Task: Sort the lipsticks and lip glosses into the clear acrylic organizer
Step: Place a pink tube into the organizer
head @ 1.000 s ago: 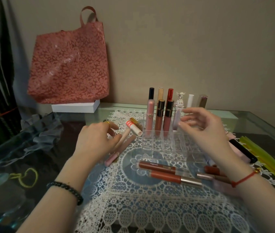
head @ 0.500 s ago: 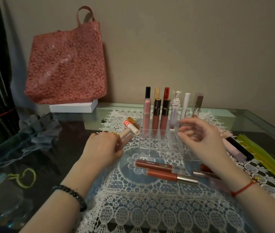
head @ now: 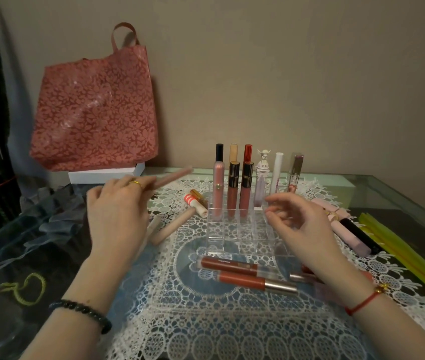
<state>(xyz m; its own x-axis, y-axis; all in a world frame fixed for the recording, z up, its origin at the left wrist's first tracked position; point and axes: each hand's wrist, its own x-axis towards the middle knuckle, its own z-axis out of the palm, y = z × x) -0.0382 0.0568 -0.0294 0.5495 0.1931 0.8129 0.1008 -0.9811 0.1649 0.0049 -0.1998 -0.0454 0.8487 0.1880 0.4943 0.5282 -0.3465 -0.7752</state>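
Your left hand [head: 117, 209] had just lifted a pink lip gloss tube [head: 172, 178] off the lace, pinched and pointing toward 2 o'clock, nearing the acrylic organizer [head: 237, 229], while your right hand [head: 300, 224] hovered loosely open, empty.

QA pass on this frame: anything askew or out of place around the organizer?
Nothing damaged or spilled. Several tubes lie loose on the lace mat around the clear organizer, unsorted. The left hand holds a blurred pink tube.
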